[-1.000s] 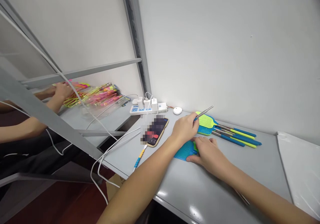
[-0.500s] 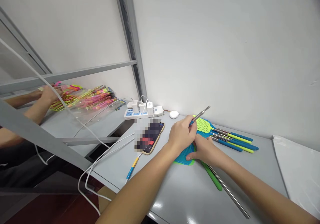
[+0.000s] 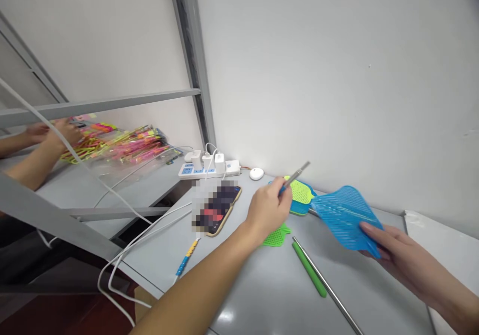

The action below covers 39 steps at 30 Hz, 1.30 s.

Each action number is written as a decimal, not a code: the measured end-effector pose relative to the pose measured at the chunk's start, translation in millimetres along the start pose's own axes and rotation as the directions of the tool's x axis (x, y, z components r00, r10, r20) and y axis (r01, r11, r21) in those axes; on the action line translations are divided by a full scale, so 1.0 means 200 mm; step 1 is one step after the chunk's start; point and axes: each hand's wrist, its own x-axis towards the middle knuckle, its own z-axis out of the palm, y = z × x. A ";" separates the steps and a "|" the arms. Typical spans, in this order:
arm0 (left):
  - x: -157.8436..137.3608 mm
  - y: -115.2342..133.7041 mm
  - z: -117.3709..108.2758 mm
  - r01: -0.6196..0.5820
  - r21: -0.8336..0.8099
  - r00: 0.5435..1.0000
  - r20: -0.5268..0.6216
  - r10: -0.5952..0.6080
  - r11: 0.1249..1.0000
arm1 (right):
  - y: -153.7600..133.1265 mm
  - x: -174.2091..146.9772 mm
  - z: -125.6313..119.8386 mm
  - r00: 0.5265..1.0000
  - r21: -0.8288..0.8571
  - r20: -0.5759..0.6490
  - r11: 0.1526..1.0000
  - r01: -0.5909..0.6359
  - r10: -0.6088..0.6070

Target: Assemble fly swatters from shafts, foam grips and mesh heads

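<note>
My left hand [image 3: 271,205] is closed around a telescopic metal rod [image 3: 299,172] with a blue handle, its thin end pointing up and right. Most of that handle is hidden in my palm. Raised over the table at right, a blue perforated fly swatter head [image 3: 346,220] is pinched in my right hand [image 3: 396,255]. Behind it lies a stack of fly swatters with a yellow-green head [image 3: 299,190] on top. A loose green swatter head [image 3: 276,238] lies partly under my left wrist. Close by are a green handle [image 3: 310,270] and a bare metal rod [image 3: 333,290].
A phone [image 3: 219,208] on a charging cable lies left of my hands. Behind it stand a power strip [image 3: 209,170] and a white round case [image 3: 256,174]. Past the grey metal frame [image 3: 202,90], another person's hands [image 3: 63,133] handle colourful thin items. White sheeting [image 3: 445,250] lies at right.
My right hand has lifted the blue swatter head off the table and moved it right, uncovering the green head. My left hand keeps hold of the rod, nearly in place.
</note>
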 end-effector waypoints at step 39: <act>-0.19 0.15 0.24 -0.300 0.290 0.801 0.594 0.075 0.909 | 0.26 -0.09 0.04 0.976 0.249 -0.194 0.958 0.145 -0.098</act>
